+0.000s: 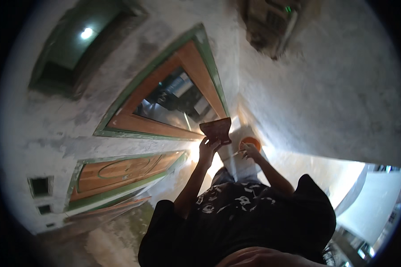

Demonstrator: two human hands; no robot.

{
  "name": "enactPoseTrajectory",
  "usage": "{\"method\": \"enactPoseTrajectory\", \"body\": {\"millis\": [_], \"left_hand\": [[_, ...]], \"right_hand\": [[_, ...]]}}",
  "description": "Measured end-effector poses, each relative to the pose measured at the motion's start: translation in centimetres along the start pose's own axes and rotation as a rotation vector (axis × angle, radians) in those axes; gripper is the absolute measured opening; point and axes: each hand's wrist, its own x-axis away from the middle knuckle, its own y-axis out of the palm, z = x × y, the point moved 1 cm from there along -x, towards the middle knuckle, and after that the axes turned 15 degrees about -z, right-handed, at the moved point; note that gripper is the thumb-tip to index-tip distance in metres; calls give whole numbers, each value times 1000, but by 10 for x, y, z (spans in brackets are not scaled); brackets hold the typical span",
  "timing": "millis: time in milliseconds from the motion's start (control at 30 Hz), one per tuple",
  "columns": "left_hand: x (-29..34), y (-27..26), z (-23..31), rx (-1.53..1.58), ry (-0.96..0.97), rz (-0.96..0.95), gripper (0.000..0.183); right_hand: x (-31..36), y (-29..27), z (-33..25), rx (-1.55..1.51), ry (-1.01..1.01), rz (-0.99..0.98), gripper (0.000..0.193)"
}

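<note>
My left hand (206, 152) is raised and grips the lower edge of a dark reddish-brown shaped piece (216, 129), wooden by its look, with a flared top and curved sides. To its right and a little lower, my right hand (251, 152) is closed in a pinch on a thin, pale, stick-like tool (237, 153), whose kind is too small to make out. Just beyond that hand is an orange round tub (255, 141), its rim partly covered by the fingers. The two hands are apart.
A wood-framed window with green trim (120, 121) is in the grey plastered wall on the left, above a wooden panel (116, 175). A wall-mounted box (272, 22) hangs at the upper right. Bright light shines from below my hands. A pale sheet (374, 207) shows at the lower right.
</note>
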Motion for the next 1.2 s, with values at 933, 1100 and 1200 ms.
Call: {"method": "enactPoseTrajectory", "body": {"millis": [933, 1100, 1200], "left_hand": [[47, 80, 188, -617, 718, -138, 28], [55, 102, 213, -536, 697, -205, 24], [58, 116, 243, -592, 755, -223, 18]], "right_hand": [[128, 167, -356, 693, -927, -108, 12], [141, 174, -371, 477, -903, -207, 23], [149, 186, -397, 417, -886, -236, 25]]}}
